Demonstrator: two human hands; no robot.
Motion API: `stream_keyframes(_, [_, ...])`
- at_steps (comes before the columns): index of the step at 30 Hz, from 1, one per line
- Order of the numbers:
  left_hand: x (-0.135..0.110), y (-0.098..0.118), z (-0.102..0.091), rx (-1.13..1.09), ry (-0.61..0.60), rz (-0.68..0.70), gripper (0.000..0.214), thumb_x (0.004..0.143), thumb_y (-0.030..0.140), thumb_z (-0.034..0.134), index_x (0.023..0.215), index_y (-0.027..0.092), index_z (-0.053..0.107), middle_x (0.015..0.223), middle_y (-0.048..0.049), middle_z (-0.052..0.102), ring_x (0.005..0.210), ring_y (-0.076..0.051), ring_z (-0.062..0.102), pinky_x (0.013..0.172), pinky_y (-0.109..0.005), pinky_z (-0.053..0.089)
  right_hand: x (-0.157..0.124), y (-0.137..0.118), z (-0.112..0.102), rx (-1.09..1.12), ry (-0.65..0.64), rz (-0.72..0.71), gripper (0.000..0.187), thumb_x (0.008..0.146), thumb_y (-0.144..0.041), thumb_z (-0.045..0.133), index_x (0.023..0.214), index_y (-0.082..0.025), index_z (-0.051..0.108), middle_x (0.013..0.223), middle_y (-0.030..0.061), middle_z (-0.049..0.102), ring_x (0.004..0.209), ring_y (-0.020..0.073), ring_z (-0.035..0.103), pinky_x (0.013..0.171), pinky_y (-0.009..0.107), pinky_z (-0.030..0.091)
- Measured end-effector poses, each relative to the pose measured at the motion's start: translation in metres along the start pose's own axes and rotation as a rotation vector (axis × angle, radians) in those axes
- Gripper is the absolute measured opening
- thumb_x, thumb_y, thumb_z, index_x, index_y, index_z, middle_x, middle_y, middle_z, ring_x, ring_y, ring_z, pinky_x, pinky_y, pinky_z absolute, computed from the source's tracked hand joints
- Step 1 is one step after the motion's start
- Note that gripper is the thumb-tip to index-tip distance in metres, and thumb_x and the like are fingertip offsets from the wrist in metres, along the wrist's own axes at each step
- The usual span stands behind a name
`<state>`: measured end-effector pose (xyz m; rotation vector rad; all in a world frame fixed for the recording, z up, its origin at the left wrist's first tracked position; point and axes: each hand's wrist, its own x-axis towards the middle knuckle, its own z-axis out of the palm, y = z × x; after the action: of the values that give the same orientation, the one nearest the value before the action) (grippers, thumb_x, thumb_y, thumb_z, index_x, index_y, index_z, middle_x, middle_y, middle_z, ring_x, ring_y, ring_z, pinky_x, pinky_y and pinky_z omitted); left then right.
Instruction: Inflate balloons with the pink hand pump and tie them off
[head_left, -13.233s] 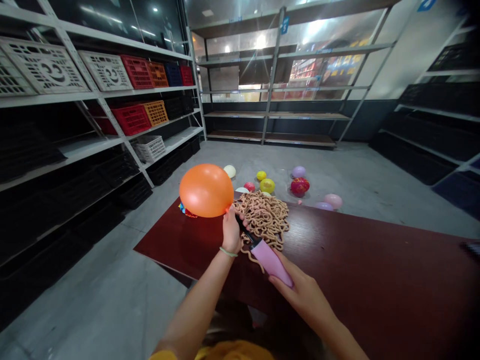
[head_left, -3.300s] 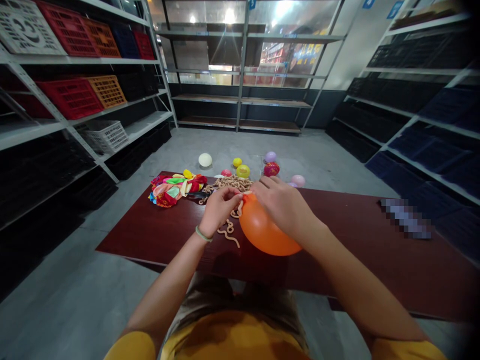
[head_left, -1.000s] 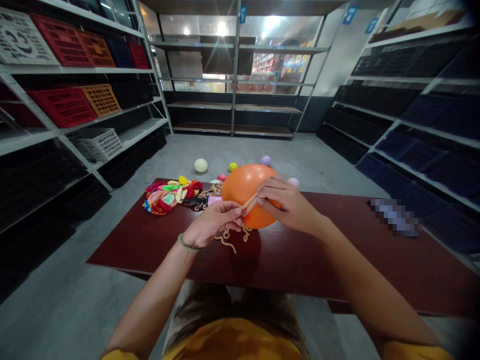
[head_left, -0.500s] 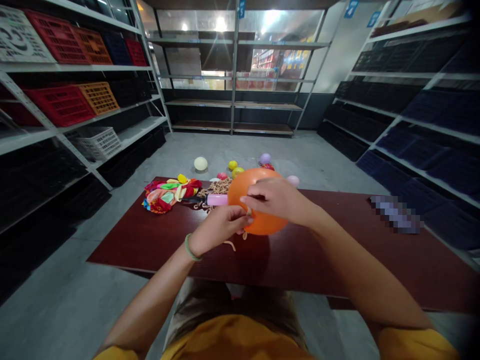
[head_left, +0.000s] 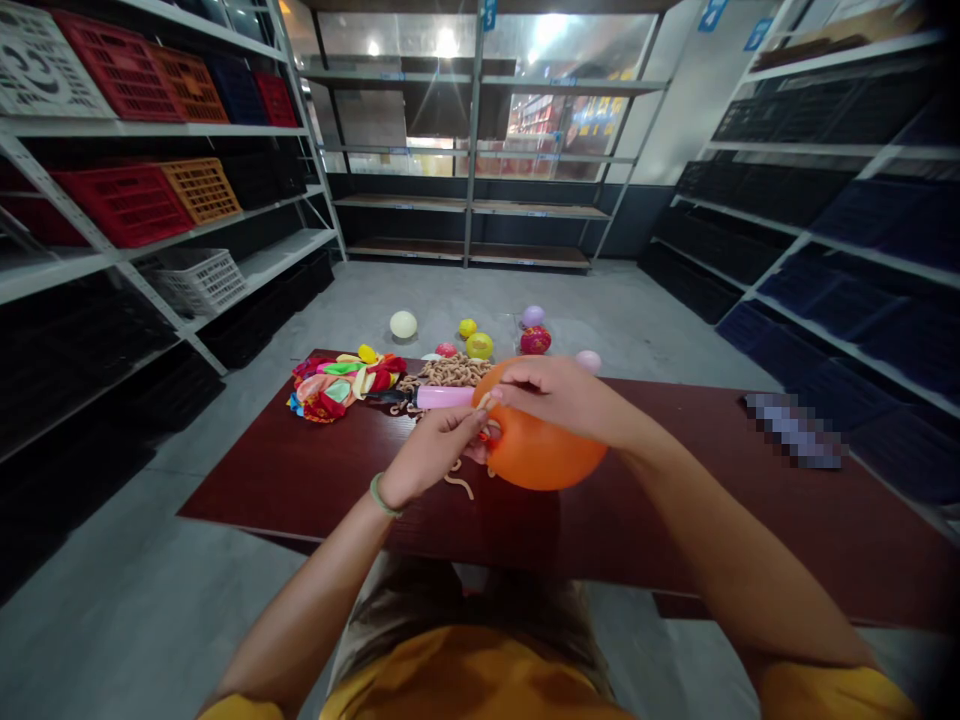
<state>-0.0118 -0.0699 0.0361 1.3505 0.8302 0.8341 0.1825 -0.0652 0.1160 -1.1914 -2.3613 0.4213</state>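
An inflated orange balloon (head_left: pixel 551 455) is above the table, its reddish neck turned toward my left hand (head_left: pixel 435 445). That hand is closed in a pinch on a tan cord at the neck; part of the neck is hidden behind the fingers. Over the balloon's upper side arches my right hand (head_left: pixel 559 395), its thumb and forefinger pinching the same cord. A loose tan cord piece (head_left: pixel 461 485) lies on the tabletop below. Behind the hands are a pink balloon pump (head_left: pixel 442 398) with a black end and a heap of tan cord (head_left: pixel 465 372).
Colourful uninflated balloons (head_left: pixel 345 385) are piled on the left of the dark red table (head_left: pixel 660 500). A blurred-out flat object (head_left: pixel 795 430) lies at right. Several small inflated balloons (head_left: pixel 403 324) rest beyond the table. Shelves with crates (head_left: pixel 124 205) flank the room.
The orange balloon has shifted slightly right and down. My fingers have come up and closer together at its neck, with cord now visible between them.
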Motion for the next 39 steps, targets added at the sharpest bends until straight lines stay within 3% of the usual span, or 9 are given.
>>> stream_keyframes(5, [0.0,0.001,0.002,-0.116,0.022,-0.025,0.037,0.085,0.051,0.066,0.081,0.015,0.073,0.072,-0.0026,0.067,0.061,-0.012,0.059,0.063,-0.024,0.05,-0.009,-0.002,-0.002,-0.065,0.115,-0.078,0.036,0.096,-0.028,0.051,0.061,-0.021,0.047,0.061,-0.0024,0.052,0.061,0.0132,0.048,0.061,0.029,0.036])
stream_keyframes(8, [-0.002,0.003,0.002,-0.097,0.033,0.007,0.038,0.086,0.051,0.065,0.079,0.014,0.072,0.066,-0.0009,0.064,0.06,-0.012,0.058,0.063,-0.024,0.049,-0.014,0.001,-0.001,-0.12,0.18,-0.126,0.024,0.098,-0.035,0.052,0.082,-0.022,0.064,0.081,0.0031,0.065,0.081,0.0191,0.057,0.076,0.033,0.044])
stream_keyframes(11, [-0.003,0.004,0.001,-0.064,0.03,0.032,0.039,0.086,0.052,0.065,0.077,0.014,0.071,0.065,-0.0002,0.063,0.061,-0.012,0.058,0.063,-0.024,0.048,-0.015,0.008,0.005,-0.256,0.242,-0.186,0.02,0.094,-0.036,0.06,0.104,-0.024,0.071,0.099,0.0081,0.066,0.095,0.0244,0.056,0.087,0.04,0.044])
stream_keyframes(16, [-0.001,0.001,0.001,-0.092,0.051,0.024,0.038,0.086,0.05,0.065,0.076,0.014,0.072,0.063,0.0002,0.062,0.058,-0.011,0.056,0.061,-0.022,0.047,-0.01,0.014,0.02,-0.316,0.31,-0.222,0.019,0.095,-0.031,0.058,0.082,-0.024,0.071,0.088,0.0053,0.066,0.085,0.0217,0.054,0.084,0.039,0.044])
stream_keyframes(21, [0.0,-0.003,-0.001,-0.264,0.15,-0.026,0.036,0.083,0.048,0.069,0.076,0.013,0.073,0.062,-0.0006,0.062,0.058,-0.01,0.057,0.061,-0.021,0.05,-0.013,0.01,0.028,-0.383,0.435,-0.263,0.015,0.091,-0.017,0.054,0.078,-0.022,0.061,0.084,0.005,0.066,0.082,0.0212,0.054,0.081,0.038,0.044])
stream_keyframes(25, [0.0,-0.004,-0.001,-0.404,0.151,-0.063,0.031,0.077,0.042,0.077,0.075,0.012,0.073,0.066,-0.0019,0.065,0.061,-0.009,0.06,0.062,-0.019,0.053,-0.02,0.003,0.035,-0.388,0.539,-0.265,0.015,0.09,-0.016,0.053,0.077,-0.021,0.058,0.083,0.006,0.063,0.078,0.0202,0.052,0.076,0.036,0.043])
stream_keyframes(33, [-0.002,-0.003,-0.012,-0.588,0.163,-0.132,0.025,0.07,0.028,0.085,0.083,0.012,0.071,0.067,0.0006,0.064,0.059,-0.007,0.063,0.063,-0.018,0.057,-0.03,0.003,0.048,-0.427,0.461,-0.382,0.011,0.085,-0.014,0.06,0.078,-0.022,0.06,0.086,0.0027,0.064,0.086,0.0202,0.05,0.081,0.036,0.038])
stream_keyframes(39, [-0.001,-0.003,-0.012,-0.521,0.104,-0.041,0.025,0.072,0.026,0.083,0.087,0.012,0.07,0.068,0.0007,0.065,0.06,-0.007,0.062,0.065,-0.019,0.056,-0.029,0.003,0.04,-0.371,0.391,-0.332,0.009,0.092,-0.023,0.06,0.085,-0.022,0.066,0.095,0.003,0.068,0.09,0.0205,0.052,0.084,0.038,0.036])
